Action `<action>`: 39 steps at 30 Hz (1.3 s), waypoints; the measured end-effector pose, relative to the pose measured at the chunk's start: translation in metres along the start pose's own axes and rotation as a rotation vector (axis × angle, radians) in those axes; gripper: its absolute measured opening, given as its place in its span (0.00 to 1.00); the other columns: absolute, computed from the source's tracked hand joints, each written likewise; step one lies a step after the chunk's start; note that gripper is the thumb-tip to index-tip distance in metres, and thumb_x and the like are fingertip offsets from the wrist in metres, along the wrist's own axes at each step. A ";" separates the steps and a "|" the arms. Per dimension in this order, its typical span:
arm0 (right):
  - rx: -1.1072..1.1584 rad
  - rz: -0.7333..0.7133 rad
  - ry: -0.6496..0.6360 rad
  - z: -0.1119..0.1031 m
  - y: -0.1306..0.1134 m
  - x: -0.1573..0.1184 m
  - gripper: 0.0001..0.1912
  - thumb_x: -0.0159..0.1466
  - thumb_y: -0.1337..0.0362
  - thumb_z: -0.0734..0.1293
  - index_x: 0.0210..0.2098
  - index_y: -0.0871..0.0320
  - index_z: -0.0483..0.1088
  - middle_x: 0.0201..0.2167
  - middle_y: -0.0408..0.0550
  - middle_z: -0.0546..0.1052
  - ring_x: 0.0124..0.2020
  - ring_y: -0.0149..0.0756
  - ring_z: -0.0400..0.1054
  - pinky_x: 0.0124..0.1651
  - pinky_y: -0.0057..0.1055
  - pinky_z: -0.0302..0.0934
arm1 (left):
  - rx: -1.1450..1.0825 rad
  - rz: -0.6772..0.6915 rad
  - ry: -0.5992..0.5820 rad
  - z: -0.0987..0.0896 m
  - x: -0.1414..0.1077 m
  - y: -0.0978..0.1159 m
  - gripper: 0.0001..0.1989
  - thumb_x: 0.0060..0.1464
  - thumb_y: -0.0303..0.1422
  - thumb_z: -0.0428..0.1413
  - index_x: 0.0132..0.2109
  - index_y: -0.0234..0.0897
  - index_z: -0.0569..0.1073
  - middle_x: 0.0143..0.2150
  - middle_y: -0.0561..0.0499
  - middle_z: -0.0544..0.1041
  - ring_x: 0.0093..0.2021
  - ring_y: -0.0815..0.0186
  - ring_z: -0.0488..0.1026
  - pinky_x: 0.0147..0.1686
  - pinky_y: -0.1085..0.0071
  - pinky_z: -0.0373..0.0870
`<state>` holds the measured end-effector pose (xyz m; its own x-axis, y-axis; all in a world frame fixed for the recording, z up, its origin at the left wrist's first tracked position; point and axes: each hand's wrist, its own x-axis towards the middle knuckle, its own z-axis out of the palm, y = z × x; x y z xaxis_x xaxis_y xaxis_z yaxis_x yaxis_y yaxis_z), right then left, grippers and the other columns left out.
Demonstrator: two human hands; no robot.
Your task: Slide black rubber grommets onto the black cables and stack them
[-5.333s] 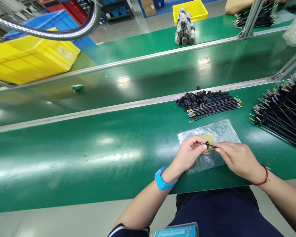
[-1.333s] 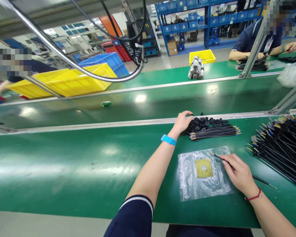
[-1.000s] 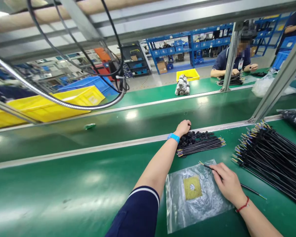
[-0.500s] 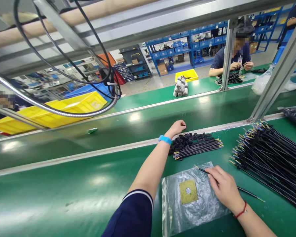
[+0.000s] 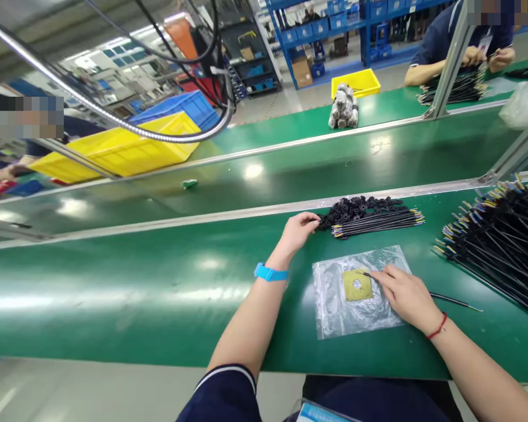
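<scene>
My left hand point(image 5: 300, 233), with a blue wristband, is pinched at the left edge of a pile of small black parts point(image 5: 356, 208). A dark piece shows at its fingertips, though its shape is hard to make out. My right hand point(image 5: 407, 296) is closed on a thin black cable point(image 5: 451, 300) whose stripped coloured wire ends stick out on both sides. Under that hand lies a clear zip bag point(image 5: 330, 316), with a yellowish square pad point(image 5: 351, 291) that has a hole in its middle. Just in front of the pile is a row of black cables point(image 5: 378, 224).
A large bundle of black cables point(image 5: 506, 234) lies at the right. Behind a metal rail point(image 5: 229, 218) runs a green channel with a small green scrap point(image 5: 189, 184). Across it are yellow bins point(image 5: 145, 149), wrapped rolls point(image 5: 344, 108) and a co-worker point(image 5: 440, 53) handling cables.
My left hand has come back from beyond the black parts to the pile's left edge. My right hand still holds the cable, its tip now over the pad. The view has tilted down.
</scene>
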<state>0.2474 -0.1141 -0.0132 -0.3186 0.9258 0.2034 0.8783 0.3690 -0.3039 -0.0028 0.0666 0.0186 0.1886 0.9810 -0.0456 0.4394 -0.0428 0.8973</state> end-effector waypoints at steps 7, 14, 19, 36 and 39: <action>-0.269 0.011 -0.132 -0.007 -0.009 0.004 0.16 0.65 0.70 0.58 0.47 0.51 0.72 0.34 0.47 0.73 0.28 0.30 0.67 0.27 0.25 0.57 | -0.585 -0.127 -0.074 0.039 -0.077 0.016 0.13 0.44 0.33 0.60 0.38 0.33 0.70 0.33 0.50 0.77 0.24 0.75 0.67 0.26 0.76 0.63; 0.116 0.085 -0.015 -0.026 -0.010 -0.002 0.16 0.68 0.65 0.54 0.47 0.55 0.70 0.36 0.46 0.76 0.33 0.31 0.71 0.36 0.27 0.65 | -0.798 -0.159 -0.119 0.051 -0.099 0.024 0.10 0.45 0.30 0.61 0.37 0.33 0.75 0.28 0.53 0.75 0.27 0.74 0.70 0.29 0.76 0.66; 0.331 0.097 0.169 -0.047 -0.036 -0.007 0.14 0.68 0.65 0.55 0.47 0.55 0.69 0.32 0.44 0.77 0.32 0.30 0.71 0.36 0.26 0.66 | -0.973 -0.281 -0.349 0.055 -0.109 0.029 0.13 0.44 0.32 0.63 0.39 0.33 0.77 0.35 0.48 0.78 0.31 0.69 0.75 0.35 0.73 0.71; 0.047 0.064 0.144 -0.052 -0.043 -0.002 0.14 0.68 0.66 0.56 0.47 0.57 0.71 0.32 0.45 0.76 0.28 0.29 0.69 0.33 0.26 0.62 | -0.689 -0.133 -0.401 0.045 -0.116 0.033 0.12 0.49 0.34 0.61 0.41 0.35 0.77 0.37 0.47 0.79 0.31 0.67 0.76 0.37 0.69 0.72; 0.053 0.099 0.170 -0.053 -0.043 0.000 0.14 0.68 0.65 0.56 0.45 0.57 0.72 0.33 0.46 0.76 0.30 0.30 0.70 0.35 0.27 0.64 | -0.657 -0.136 -0.434 0.043 -0.117 0.035 0.12 0.49 0.34 0.60 0.42 0.35 0.77 0.36 0.46 0.79 0.32 0.67 0.75 0.38 0.68 0.72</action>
<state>0.2287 -0.1343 0.0493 -0.1627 0.9323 0.3230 0.8810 0.2847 -0.3778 0.0282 -0.0573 0.0362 0.5553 0.8025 -0.2184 -0.0991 0.3246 0.9406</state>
